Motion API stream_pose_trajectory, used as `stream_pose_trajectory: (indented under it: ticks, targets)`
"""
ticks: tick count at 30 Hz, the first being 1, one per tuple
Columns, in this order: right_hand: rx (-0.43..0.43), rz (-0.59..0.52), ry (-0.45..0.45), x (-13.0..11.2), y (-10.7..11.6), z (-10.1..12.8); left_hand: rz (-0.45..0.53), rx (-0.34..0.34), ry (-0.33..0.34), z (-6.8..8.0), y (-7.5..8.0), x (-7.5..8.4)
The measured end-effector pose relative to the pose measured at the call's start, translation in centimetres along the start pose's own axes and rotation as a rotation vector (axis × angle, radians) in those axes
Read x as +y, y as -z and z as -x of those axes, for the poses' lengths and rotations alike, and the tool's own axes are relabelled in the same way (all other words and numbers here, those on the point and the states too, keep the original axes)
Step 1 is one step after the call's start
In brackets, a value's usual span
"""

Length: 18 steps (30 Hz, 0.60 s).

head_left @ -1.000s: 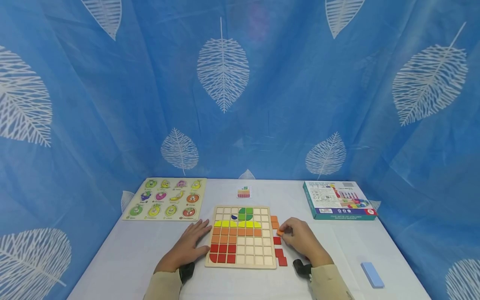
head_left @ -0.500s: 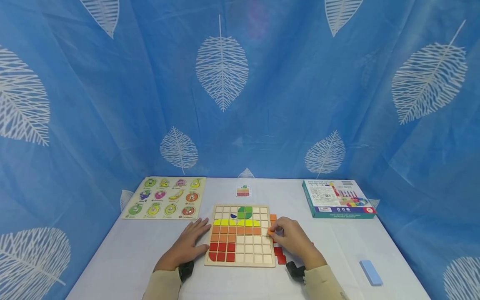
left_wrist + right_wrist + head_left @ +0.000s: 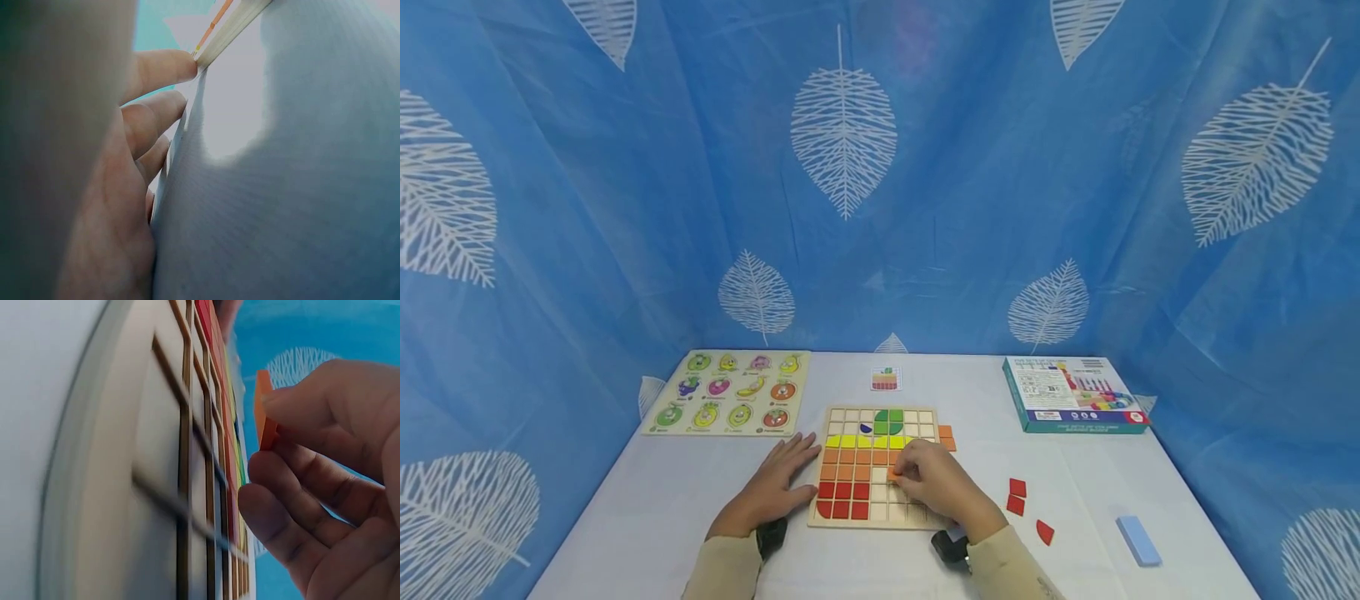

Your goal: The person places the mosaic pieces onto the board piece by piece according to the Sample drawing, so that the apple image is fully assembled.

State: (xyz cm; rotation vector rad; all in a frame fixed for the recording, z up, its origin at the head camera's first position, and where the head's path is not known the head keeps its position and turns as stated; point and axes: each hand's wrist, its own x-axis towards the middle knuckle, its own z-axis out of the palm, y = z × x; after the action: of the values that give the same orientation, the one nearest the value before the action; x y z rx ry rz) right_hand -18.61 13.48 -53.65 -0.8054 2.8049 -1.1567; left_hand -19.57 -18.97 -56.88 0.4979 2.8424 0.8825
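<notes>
My right hand is over the square-grid wooden board. Between its thumb and fingertips it pinches an orange square tile, held on edge close above the pale squares in the right wrist view. Green, blue, yellow, orange and red tiles fill the upper middle and left of the grid. My left hand rests on the white tabletop with fingers extended, its thumb tip and fingertips right at the board's left edge. Some right-hand squares are hidden under my right hand.
Orange tiles lie off the board's right edge. Farther right are red tiles, a curved red piece and a blue block. Behind stand a fruit puzzle, a small pattern card and a box.
My right hand has carried the orange tile leftward from beside the board to over its middle. Red pieces at the right have come into sight from behind the forearm. My left hand stays put.
</notes>
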Motion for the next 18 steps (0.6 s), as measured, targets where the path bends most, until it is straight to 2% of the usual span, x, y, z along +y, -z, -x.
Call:
stream_pose_trajectory:
  ticks: [6,11,14,18]
  targets:
    - [-0.003,0.023,0.005,-0.9,-1.3,-1.1,-0.001,0.010,-0.013,-0.1,-0.1,-0.1]
    - [-0.013,0.098,-0.016,-1.4,-2.3,-1.7,0.010,0.004,-0.006,0.1,-0.1,0.1]
    - [-0.024,0.137,-0.012,-1.6,-2.6,-1.9,0.010,0.006,-0.002,0.1,0.0,0.2]
    - [-0.030,0.135,0.007,-1.7,-2.4,-1.8,0.008,0.015,-0.005,0.1,0.0,0.2]
